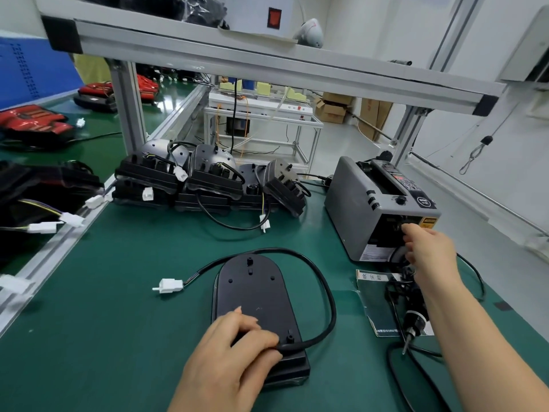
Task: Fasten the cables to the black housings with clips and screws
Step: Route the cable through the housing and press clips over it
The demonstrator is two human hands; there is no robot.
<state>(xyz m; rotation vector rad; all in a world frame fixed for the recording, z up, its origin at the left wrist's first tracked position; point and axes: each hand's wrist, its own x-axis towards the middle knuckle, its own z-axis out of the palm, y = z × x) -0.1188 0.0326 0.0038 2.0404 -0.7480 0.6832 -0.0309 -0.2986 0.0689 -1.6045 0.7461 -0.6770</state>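
The left hand [234, 352] lies on the near end of a black housing [252, 295]. Its fingers are curled, and thumb and forefinger pinch the cable [328, 295] where it leaves that end. The housing lies flat, its back up, near the middle of the surface's [124, 292] near edge, its rounded end pointing to the far edge. From the pinch the cable loops out to the right, curves back round the rounded end without lying on it, and ends to the left in a white connector [169, 285] that rests on the green mat, apart from the housing.

The right hand [430, 251] reaches to the front opening of a grey tape dispenser [365, 197] that stands toward the right edge. Its fingertips are bunched at the outlet; whether they have hold of any tape I cannot tell.

Under the right forearm, near the right edge, an electric screwdriver [414, 318] lies with its bit toward the near edge, partly on a printed card [372, 295]. Its own black cord trails on the mat around it.

Along the far edge a stack of housings [208, 179] with cables and white plugs lies heaped between the frame post and the dispenser.
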